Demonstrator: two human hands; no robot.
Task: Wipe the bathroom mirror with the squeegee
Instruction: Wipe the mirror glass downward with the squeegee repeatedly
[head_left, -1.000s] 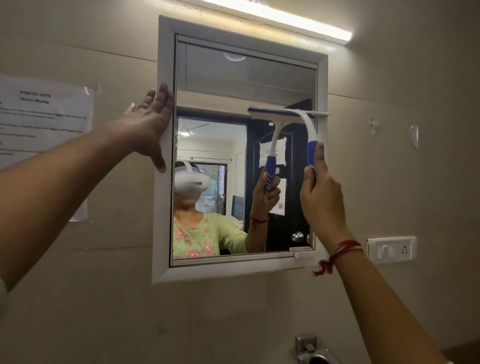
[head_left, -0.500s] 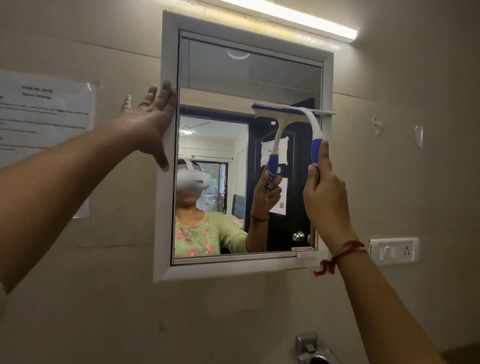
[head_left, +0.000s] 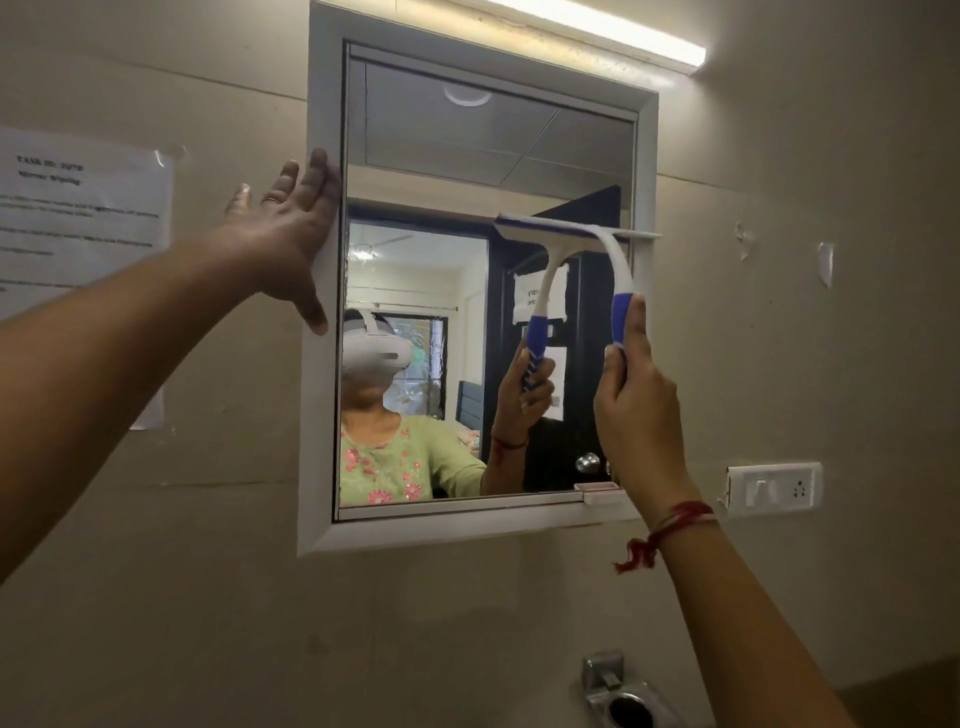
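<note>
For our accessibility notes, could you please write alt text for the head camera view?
A right hand presses a white-and-blue plastic squeegee against the right side of a white-framed wall mirror, while the open left hand braces the frame's left edge. Beige wall, lit tube light above.

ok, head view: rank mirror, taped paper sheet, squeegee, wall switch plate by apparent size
1. mirror
2. paper sheet, cut off at the left edge, so its full size is unsure
3. squeegee, handle partly hidden in the right hand
4. switch plate
</note>
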